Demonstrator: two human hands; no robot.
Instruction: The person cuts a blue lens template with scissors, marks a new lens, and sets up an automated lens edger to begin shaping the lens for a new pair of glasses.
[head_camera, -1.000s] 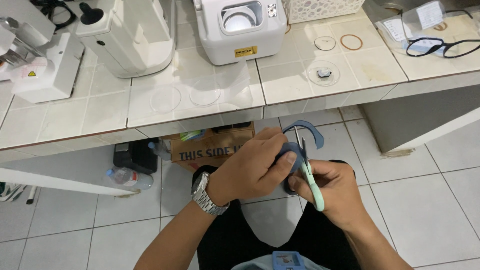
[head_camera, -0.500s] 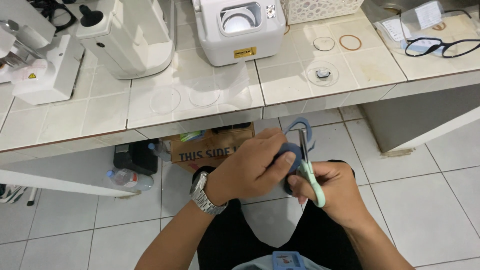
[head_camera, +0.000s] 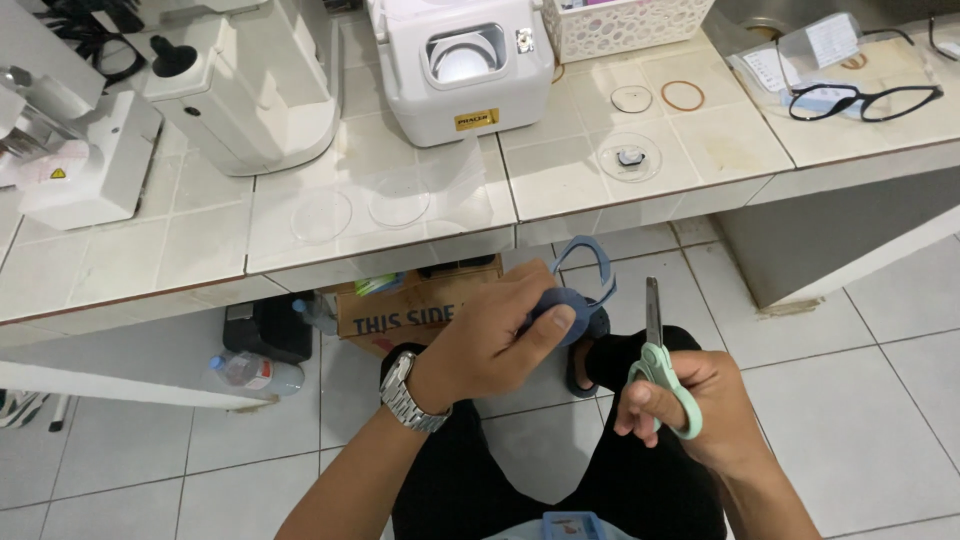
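tiled tabletop above your lap | brown cardboard box with dark print under it | your left hand grasping blue strip roll, loop curling up | your right hand clenched on mint-handled scissors, blades up, near roll

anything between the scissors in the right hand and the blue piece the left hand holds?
Nothing visible. The scissors in the right hand point up, blades shut, beside the blue frame-shaped piece pinched in the left hand. Only open air over the tiled floor separates them.
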